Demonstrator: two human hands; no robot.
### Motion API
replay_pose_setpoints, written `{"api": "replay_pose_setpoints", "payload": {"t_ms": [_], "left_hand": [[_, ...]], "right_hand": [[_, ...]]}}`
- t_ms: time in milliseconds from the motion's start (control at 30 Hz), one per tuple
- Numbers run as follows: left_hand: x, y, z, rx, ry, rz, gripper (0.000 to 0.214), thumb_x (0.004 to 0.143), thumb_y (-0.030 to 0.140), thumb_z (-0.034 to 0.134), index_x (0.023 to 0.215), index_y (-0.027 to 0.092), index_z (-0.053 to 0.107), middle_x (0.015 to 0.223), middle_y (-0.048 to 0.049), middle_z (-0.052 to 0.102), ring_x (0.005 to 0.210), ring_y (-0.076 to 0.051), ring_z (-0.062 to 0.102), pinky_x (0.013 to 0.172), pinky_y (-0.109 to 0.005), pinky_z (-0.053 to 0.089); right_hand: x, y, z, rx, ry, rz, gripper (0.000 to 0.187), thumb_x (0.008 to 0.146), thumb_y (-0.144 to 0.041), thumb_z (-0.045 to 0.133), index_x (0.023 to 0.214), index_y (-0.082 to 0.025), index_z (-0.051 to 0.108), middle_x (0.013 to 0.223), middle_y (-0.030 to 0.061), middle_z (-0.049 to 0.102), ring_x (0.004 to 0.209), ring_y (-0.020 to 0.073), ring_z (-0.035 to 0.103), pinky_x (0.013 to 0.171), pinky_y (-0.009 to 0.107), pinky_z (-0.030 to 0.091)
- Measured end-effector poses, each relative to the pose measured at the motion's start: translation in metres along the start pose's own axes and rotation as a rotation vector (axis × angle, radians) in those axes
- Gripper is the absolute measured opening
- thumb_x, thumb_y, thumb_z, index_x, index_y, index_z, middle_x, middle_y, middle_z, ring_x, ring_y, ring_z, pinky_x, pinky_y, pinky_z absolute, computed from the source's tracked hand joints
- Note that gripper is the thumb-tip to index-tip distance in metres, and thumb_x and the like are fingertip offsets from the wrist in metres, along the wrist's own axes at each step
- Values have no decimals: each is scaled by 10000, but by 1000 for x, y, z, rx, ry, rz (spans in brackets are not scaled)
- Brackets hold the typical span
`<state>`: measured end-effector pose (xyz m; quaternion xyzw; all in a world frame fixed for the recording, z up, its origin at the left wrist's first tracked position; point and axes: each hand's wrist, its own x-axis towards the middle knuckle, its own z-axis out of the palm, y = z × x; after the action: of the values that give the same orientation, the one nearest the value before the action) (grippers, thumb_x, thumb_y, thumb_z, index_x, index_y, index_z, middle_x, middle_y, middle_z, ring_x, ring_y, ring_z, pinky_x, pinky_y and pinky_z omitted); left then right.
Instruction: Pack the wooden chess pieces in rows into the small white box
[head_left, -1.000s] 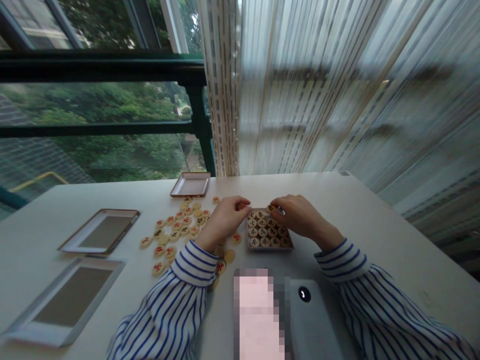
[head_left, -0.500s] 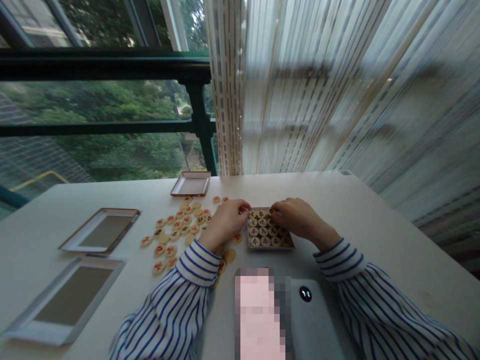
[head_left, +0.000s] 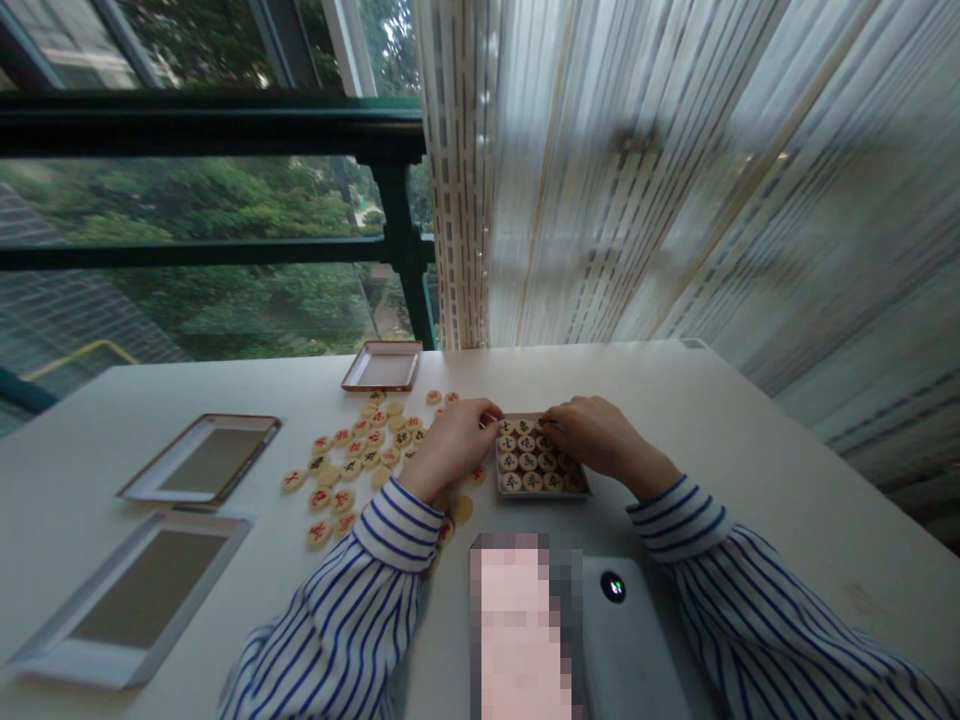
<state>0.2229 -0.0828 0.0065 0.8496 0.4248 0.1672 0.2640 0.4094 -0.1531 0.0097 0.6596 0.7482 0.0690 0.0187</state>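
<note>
A small shallow box [head_left: 546, 495] holds rows of round wooden Chinese chess pieces [head_left: 528, 461] with black characters. My left hand [head_left: 459, 440] is closed at the box's far left corner, thumb and fingers pinched on its edge. Over the far right part of the box, my right hand [head_left: 600, 438] has its fingertips closed on a Chinese chess piece, mostly hidden beneath them. Many loose pieces [head_left: 373, 438], with red or black characters and some plain side up, lie scattered left of the box, partly covered by my left hand and sleeve.
A brown-rimmed box part [head_left: 382, 367] lies at the back, with another open tray [head_left: 210, 460] and a grey-white lid [head_left: 142, 600] to the left. Close in front are a blurred-out pink object [head_left: 517, 630] and a grey power bank [head_left: 630, 640]. A curtain [head_left: 600, 180] hangs beyond the white table [head_left: 750, 480].
Both hands stay almost where they were at the box. The right fingertips now cover a little more of the far right piece. The view has shifted very slightly.
</note>
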Motion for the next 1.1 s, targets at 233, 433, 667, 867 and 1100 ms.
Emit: {"api": "replay_pose_setpoints", "payload": {"t_ms": [233, 433, 667, 867, 1100], "left_hand": [[-1, 1, -1, 0, -2, 2, 255, 775, 261, 506, 951, 173, 668, 889, -70, 698, 839, -192, 621, 727, -272, 448], [0, -1, 0, -9, -1, 17, 258, 774, 263, 505, 948, 163, 667, 889, -80, 696, 839, -207, 619, 714, -287, 453], [1, -5, 2, -13, 10, 21, 249, 773, 257, 507, 940, 169, 669, 874, -62, 700, 826, -190, 623, 723, -278, 458], [1, -4, 3, 7, 18, 15, 243, 769, 242, 513, 943, 177, 669, 885, -48, 702, 832, -173, 623, 711, -256, 463], [0, -3, 2, 12, 23, 12, 247, 770, 250, 515, 952, 179, 666, 883, -45, 702, 823, -174, 625, 707, -264, 463]], "right_hand": [[0, -1, -3, -19, -21, 5, 365, 898, -371, 374, 866, -198, 694, 838, 103, 697, 777, 204, 634, 657, 293, 402], [-1, -2, -5, -29, -40, 9, 365, 900, -370, 370, 865, -203, 692, 839, 106, 697, 787, 214, 634, 671, 303, 403], [0, -2, -3, -41, -47, -4, 371, 901, -369, 368, 858, -190, 690, 844, 109, 695, 789, 209, 630, 672, 296, 390], [0, -2, -4, -45, -51, -11, 345, 901, -349, 368, 879, -206, 682, 875, 96, 693, 831, 217, 623, 687, 308, 384], [-1, -3, -5, -48, -65, -10, 324, 901, -334, 377, 901, -209, 676, 898, 97, 688, 868, 223, 610, 702, 316, 372]]}}
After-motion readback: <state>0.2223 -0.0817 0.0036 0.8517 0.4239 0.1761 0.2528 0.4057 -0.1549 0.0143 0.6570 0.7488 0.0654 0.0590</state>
